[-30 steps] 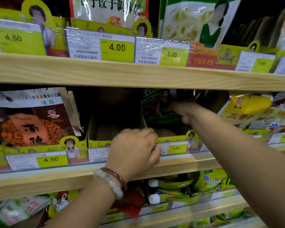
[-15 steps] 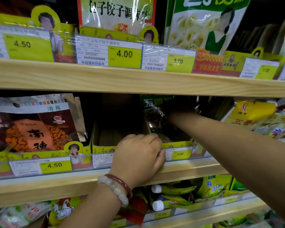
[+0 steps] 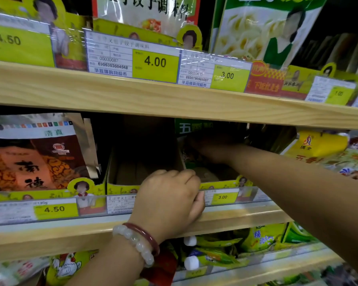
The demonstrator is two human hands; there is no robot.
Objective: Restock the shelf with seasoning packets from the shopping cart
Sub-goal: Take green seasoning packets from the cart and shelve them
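Head view of a wooden store shelf (image 3: pixel 50 236) with a second wooden shelf (image 3: pixel 132 96) above it. The left hand (image 3: pixel 170 201), wearing a white bead bracelet (image 3: pixel 132 242) and a dark red bangle (image 3: pixel 145 234), rests at the front edge of the middle shelf; its fingers (image 3: pixel 180 174) are curled together over the low front lip of a yellow cardboard display box (image 3: pixel 120 186), and the thumb lies against the clear price rail (image 3: pixel 244 198), beside the "3.00" tag (image 3: pixel 222 197). That box, between the brown-and-orange packets and the box to the right, shows a dark interior. The right arm crosses from the lower right and reaches deep into the neighbouring box; the right hand (image 3: pixel 211 149) lies in shadow against a green seasoning packet (image 3: pixel 192 129), which stands upright at the back of that box under the upper shelf. Whether its fingers are clamped on the packet or merely pressing it cannot be told. To the left stand brown-and-orange packets (image 3: pixel 33 159) behind a "4.50" tag (image 3: pixel 54 209). To the right lie yellow packets (image 3: pixel 318 145). On the upper shelf, price tags read "4.00" (image 3: pixel 155 62) and "3.00". Below, yellow-green pouches (image 3: pixel 260 238) with white caps fill the lowest shelf.
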